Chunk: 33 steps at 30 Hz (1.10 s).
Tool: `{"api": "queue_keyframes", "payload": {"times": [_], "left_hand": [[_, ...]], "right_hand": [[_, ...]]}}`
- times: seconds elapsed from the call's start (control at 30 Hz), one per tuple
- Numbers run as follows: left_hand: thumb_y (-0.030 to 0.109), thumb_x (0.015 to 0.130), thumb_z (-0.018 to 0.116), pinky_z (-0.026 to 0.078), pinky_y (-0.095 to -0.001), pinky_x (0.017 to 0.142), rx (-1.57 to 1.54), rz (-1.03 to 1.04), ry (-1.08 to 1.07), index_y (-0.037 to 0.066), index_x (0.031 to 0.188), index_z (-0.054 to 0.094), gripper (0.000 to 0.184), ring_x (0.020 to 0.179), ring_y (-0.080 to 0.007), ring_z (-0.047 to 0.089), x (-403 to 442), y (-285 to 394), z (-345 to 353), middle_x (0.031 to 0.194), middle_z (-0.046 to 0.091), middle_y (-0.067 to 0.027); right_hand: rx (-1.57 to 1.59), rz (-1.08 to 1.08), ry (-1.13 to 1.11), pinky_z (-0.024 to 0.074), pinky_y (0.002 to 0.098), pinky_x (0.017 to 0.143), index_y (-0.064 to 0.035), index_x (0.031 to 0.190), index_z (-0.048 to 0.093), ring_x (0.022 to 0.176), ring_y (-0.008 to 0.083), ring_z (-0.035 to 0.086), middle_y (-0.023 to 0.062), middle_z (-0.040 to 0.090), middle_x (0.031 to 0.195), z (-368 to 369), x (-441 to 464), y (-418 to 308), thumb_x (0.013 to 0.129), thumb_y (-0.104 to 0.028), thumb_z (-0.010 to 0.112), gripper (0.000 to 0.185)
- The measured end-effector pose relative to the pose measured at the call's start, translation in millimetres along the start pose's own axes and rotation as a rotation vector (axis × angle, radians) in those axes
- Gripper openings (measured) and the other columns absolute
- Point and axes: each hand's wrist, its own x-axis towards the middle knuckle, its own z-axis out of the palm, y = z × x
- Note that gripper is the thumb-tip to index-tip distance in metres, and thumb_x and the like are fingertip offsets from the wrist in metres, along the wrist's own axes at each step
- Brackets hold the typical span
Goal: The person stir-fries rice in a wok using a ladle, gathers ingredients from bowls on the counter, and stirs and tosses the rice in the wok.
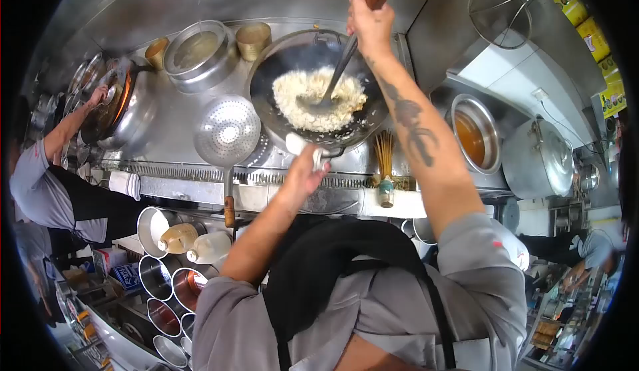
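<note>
A large dark wok (266, 71) sits on the steel range in front of me, with a heap of fried rice (299, 91) inside. My right hand (371, 23) is closed round the wooden handle of a long wok ladle (341, 68), whose dark head rests in the rice. At the wok's near edge my left hand (309, 171) grips a folded white cloth (297, 146) against the wok's handle (336, 152). Left of the wok lies a big perforated strainer (227, 130), its wooden-ended handle toward me. A bamboo wok brush (385, 168) stands close to the wok's right side.
Behind the strainer stand a steel pot with a sieve (200, 51) and a brass-coloured container (253, 41). To the right are a pot of orange-brown liquid (470, 138) and a lidded stockpot (538, 158). Seasoning pots (158, 278) and bottles are at lower left. A co-worker (46, 171) cooks at far left.
</note>
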Motion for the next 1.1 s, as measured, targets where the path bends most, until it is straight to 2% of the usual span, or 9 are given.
{"api": "queue_keyframes", "payload": {"times": [0.17,0.23,0.33,0.4,0.47,0.67,0.77,0.9,1.1], "left_hand": [[0.021,0.089,0.052,0.049,-0.0319,0.052,0.122,-0.08,0.116,0.01,0.105,0.049,0.02,0.07,-0.0198,0.056,-51,-46,-26,0.087,0.056,-0.0081],[0.02,0.089,0.051,0.048,-0.0319,0.049,0.088,-0.018,0.162,0.01,0.102,0.052,0.017,0.069,-0.0195,0.057,-14,-22,-25,0.083,0.057,-0.0081],[0.016,0.086,0.053,0.045,-0.0293,0.05,0.026,-0.054,0.139,0.008,0.092,0.053,0.01,0.065,-0.0178,0.054,50,24,-19,0.08,0.056,-0.0066],[0.014,0.085,0.054,0.045,-0.0292,0.049,0.03,-0.08,0.158,0.008,0.091,0.052,0.008,0.065,-0.018,0.054,63,25,-18,0.079,0.055,-0.0065],[0.013,0.085,0.054,0.045,-0.0294,0.048,0.054,-0.099,0.169,0.007,0.09,0.052,0.008,0.064,-0.0184,0.054,72,19,-23,0.078,0.055,-0.0067],[0.013,0.085,0.053,0.045,-0.0305,0.047,0.014,-0.086,0.184,0.006,0.091,0.053,0.009,0.066,-0.0183,0.054,77,17,-24,0.078,0.055,-0.0071],[0.013,0.085,0.054,0.045,-0.0314,0.048,0.005,-0.072,0.194,0.006,0.092,0.053,0.011,0.068,-0.0184,0.054,74,16,-23,0.08,0.056,-0.0073],[0.015,0.084,0.055,0.044,-0.032,0.049,0.001,-0.076,0.212,0.006,0.092,0.054,0.012,0.069,-0.0185,0.054,66,16,-18,0.082,0.056,-0.0075],[0.015,0.084,0.055,0.044,-0.0313,0.048,0.014,-0.061,0.242,0.005,0.092,0.054,0.012,0.066,-0.0193,0.054,68,22,-12,0.082,0.057,-0.0086]], "right_hand": [[-0.12,-0.259,-0.031,0.0409,0.0294,0.041,-0.0026,0.071,0.053,0.046,0.0134,0.054,0.006,0.055,0.06,-19,24,-104,0.088,-0.014,0.059,0.021],[0.171,-0.235,0.132,0.0349,0.0259,0.034,-0.0088,0.071,0.051,0.037,0.0097,0.041,-0.0007,0.045,0.053,-13,21,-177,0.085,-0.013,0.063,0.019],[0.413,-0.314,-0.099,0.0365,0.027,0.037,-0.0066,0.073,0.051,0.04,0.0105,0.043,0.0009,0.047,0.055,-32,15,-219,0.087,-0.016,0.061,0.019],[0.359,-0.385,-0.241,0.038,0.0285,0.042,-0.003,0.073,0.053,0.044,0.0115,0.044,0.0025,0.045,0.053,-52,41,-197,0.09,-0.019,0.055,0.023],[0.219,-0.343,-0.017,0.0375,0.0275,0.042,-0.0031,0.075,0.052,0.044,0.0102,0.04,0.0009,0.043,0.056,-24,11,-141,0.088,-0.013,0.057,0.017],[0.085,0.03,0.042,0.0368,0.0237,0.04,-0.0037,0.077,0.055,0.043,0.0104,0.048,0.0026,0.054,0.056,17,46,25,0.084,-0.019,0.067,0.02],[0.31,-0.219,-0.061,0.0342,0.025,0.04,-0.0066,0.071,0.047,0.041,0.0094,0.04,-0.0003,0.046,0.056,21,46,-33,0.085,-0.012,0.067,0.024],[0.169,-0.01,-0.317,0.0294,0.0248,0.036,-0.0074,0.067,0.046,0.039,0.0076,0.037,-0.0021,0.043,0.055,39,11,65,0.087,-0.012,0.063,0.026],[0.11,-0.045,-0.256,0.0295,0.0234,0.037,-0.0071,0.075,0.049,0.039,0.0066,0.037,-0.0022,0.044,0.055,63,44,-12,0.086,-0.013,0.063,0.019]]}}
